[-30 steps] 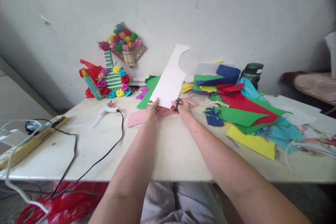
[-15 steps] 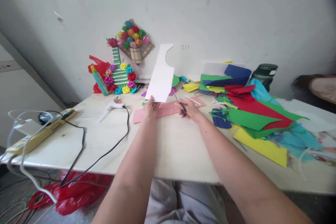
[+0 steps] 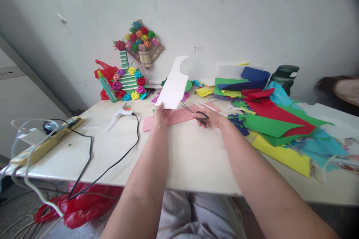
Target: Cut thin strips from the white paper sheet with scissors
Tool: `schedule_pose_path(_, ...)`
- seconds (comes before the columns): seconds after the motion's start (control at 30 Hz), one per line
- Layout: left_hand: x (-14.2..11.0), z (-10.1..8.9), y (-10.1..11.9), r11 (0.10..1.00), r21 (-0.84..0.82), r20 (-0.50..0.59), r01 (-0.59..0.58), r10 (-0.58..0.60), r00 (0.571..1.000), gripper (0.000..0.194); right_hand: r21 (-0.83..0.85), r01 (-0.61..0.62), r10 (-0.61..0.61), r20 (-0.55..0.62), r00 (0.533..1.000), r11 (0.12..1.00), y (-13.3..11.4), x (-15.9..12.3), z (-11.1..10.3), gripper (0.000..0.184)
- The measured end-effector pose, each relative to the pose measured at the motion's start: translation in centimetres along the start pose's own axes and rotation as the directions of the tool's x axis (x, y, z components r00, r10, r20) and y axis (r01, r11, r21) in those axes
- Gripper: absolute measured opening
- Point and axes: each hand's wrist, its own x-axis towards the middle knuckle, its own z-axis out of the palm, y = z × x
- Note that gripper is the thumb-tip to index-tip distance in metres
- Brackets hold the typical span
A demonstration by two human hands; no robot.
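Observation:
My left hand (image 3: 162,115) pinches the lower edge of a white paper sheet (image 3: 174,89), its thumb on top. The sheet tilts up from the table and has a curved notch cut into its upper right side. In my right hand (image 3: 211,118) is a pair of scissors (image 3: 202,116), fingers in the dark handles. The blades look slightly parted and point up and left, just beside the sheet's lower right corner, apart from it. Beneath both hands lies a strip of pink paper (image 3: 179,117) on the table.
A white glue gun (image 3: 120,114) with a black cord lies left, near a power strip (image 3: 47,142). Paper-flower crafts (image 3: 130,78) and a glue bottle (image 3: 108,87) stand behind it. Coloured paper sheets (image 3: 269,125) pile up on the right, before a dark bottle (image 3: 283,78).
My right hand has drawn the scissors right and away from the paper, and the blades have turned more to the left. The sheet's top has tipped lower in my left hand.

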Motion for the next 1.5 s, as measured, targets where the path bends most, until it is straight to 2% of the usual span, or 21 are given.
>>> schedule_pose_path(0.17, 0.3, -0.2, 0.1, 1.0, 0.021, -0.01, 0.021, -0.021, 1.0, 0.016, -0.023, -0.038, 0.04, 0.112, 0.993, 0.999, -0.1, -0.4, -0.9, 0.037)
schedule_pose_path(0.37, 0.3, -0.3, 0.1, 0.999, -0.021, 0.029, 0.028, -0.028, 0.999, 0.016, -0.064, -0.036, 0.046, 0.165, 0.985, 0.997, -0.8, -1.0, -1.3, 0.035)
schedule_pose_path(0.53, 0.5, -0.3, -0.2, 0.999, 0.014, 0.036, 0.041, -0.042, 0.998, 0.014, -0.079, -0.028, 0.04, 0.166, 0.985, 0.996, -0.6, -0.8, -1.2, 0.034)
schedule_pose_path(0.77, 0.0, -0.1, -0.5, 0.996, 0.078, 0.101, 0.051, -0.059, 0.993, 0.021, -0.112, -0.011, 0.03, 0.165, 0.986, 0.994, -1.2, -1.0, -0.5, 0.035)
schedule_pose_path(1.03, 0.0, 0.0, -0.6, 0.99, 0.125, 0.138, 0.061, -0.079, 0.987, 0.018, -0.14, 0.015, 0.008, 0.168, 0.986, 0.99, -1.7, -1.3, 0.1, 0.034)
schedule_pose_path(1.33, -0.4, 0.1, -0.5, 0.992, 0.109, 0.228, 0.061, -0.084, 0.97, 0.019, -0.152, 0.015, 0.01, 0.161, 0.987, 0.988, -1.4, -1.0, 0.2, 0.037)
schedule_pose_path(1.5, -0.3, 0.0, -0.5, 0.988, 0.126, 0.222, 0.084, -0.111, 0.969, 0.02, -0.157, 0.014, 0.014, 0.169, 0.985, 0.987, -1.3, -0.8, 0.3, 0.038)
